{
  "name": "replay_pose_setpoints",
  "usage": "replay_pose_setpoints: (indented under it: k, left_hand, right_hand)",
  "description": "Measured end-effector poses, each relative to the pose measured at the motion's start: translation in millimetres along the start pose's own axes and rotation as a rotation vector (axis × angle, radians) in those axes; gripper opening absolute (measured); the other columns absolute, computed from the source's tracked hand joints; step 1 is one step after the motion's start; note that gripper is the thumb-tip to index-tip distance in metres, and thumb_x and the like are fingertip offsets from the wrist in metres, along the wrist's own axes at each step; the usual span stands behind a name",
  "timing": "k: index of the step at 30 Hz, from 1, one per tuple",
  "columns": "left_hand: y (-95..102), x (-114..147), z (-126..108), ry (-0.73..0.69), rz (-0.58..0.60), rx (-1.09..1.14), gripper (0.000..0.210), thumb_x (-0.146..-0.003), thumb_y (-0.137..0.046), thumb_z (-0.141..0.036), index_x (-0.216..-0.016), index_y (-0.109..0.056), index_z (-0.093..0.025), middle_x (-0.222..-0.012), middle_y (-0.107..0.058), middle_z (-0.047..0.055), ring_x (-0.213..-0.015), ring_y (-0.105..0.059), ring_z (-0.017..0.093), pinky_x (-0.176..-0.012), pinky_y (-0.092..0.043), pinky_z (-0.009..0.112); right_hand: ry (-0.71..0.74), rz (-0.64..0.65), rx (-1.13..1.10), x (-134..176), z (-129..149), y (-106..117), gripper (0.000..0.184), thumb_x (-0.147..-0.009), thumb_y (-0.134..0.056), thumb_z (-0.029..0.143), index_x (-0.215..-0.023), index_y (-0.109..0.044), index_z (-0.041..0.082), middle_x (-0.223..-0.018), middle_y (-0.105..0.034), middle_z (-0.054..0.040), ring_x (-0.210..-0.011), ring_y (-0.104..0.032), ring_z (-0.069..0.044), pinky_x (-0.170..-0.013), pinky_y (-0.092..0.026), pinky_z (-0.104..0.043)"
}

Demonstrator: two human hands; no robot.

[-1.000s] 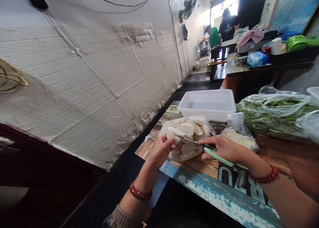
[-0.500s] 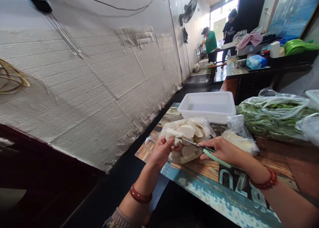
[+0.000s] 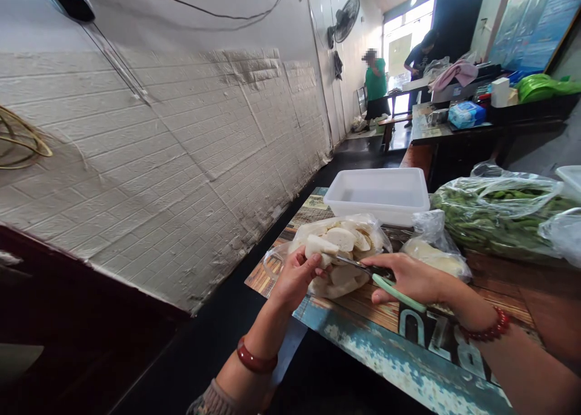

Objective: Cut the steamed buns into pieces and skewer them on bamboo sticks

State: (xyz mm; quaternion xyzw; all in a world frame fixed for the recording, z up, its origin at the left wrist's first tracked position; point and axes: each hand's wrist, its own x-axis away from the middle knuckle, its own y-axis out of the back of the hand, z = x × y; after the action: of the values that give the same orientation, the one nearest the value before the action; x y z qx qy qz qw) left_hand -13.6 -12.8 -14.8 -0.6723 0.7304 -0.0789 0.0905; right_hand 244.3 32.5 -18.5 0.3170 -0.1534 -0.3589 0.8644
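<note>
My left hand pinches a pale, soft-looking white food piece between thumb and fingers. In my right hand is a pair of scissors with mint-green handles, and the blades point left to the white piece. The blade tips are at its right edge; whether they are cutting into it, I cannot tell. Directly behind and below both hands lies an open clear plastic bag full of similar white slices. What exactly the food is does not show.
Behind the bag stands a white plastic tub on the patterned table. To the right are a small bag of pale food and a large bag of green pods. Two people stand far back; a brick-patterned wall runs along the left.
The white piece has turned a little in my left hand. My right thumb has moved down and away from the fingers, spreading the scissor handles. In the background, both people have shifted posture.
</note>
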Motion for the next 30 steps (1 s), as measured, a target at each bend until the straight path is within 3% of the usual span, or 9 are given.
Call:
replay_pose_setpoints:
  k: [8,15,30]
  left_hand:
    - [-3.1,0.3,1.8,-0.005,0.062,-0.096,0.04,-0.077,-0.079,-0.047,-0.091,-0.068,-0.011,-0.07,-0.066,0.003,-0.059,-0.057,0.011,-0.06,-0.046,0.023]
    - [-1.0,-3.0,6.8,0.078,0.044,0.055,0.043,-0.072,-0.084,-0.045,-0.095,-0.071,-0.011,-0.08,-0.068,0.006,-0.064,-0.061,0.013,-0.058,-0.05,0.023]
    - [-6.5,-1.3,4.1,0.095,0.014,0.093,0.044,-0.069,-0.085,-0.047,-0.091,-0.07,-0.013,-0.076,-0.066,0.003,-0.062,-0.061,0.012,-0.055,-0.049,0.022]
  right_hand:
    - [0.038,0.016,0.002,-1.8,2.3,-2.6,0.082,-0.069,-0.077,0.054,-0.137,-0.062,0.011,-0.132,-0.067,-0.0174,-0.119,-0.062,-0.04,-0.101,-0.051,-0.048]
    - [0.055,0.005,0.023,-1.8,-1.9,-2.7,0.082,-0.069,-0.077,0.053,-0.138,-0.061,0.011,-0.136,-0.064,-0.0183,-0.123,-0.06,-0.04,-0.105,-0.048,-0.049]
    - [0.063,0.014,0.065,0.8,1.9,-0.1,0.082,-0.07,-0.077,0.052,-0.137,-0.06,0.009,-0.134,-0.065,-0.0206,-0.118,-0.063,-0.04,-0.101,-0.05,-0.049]
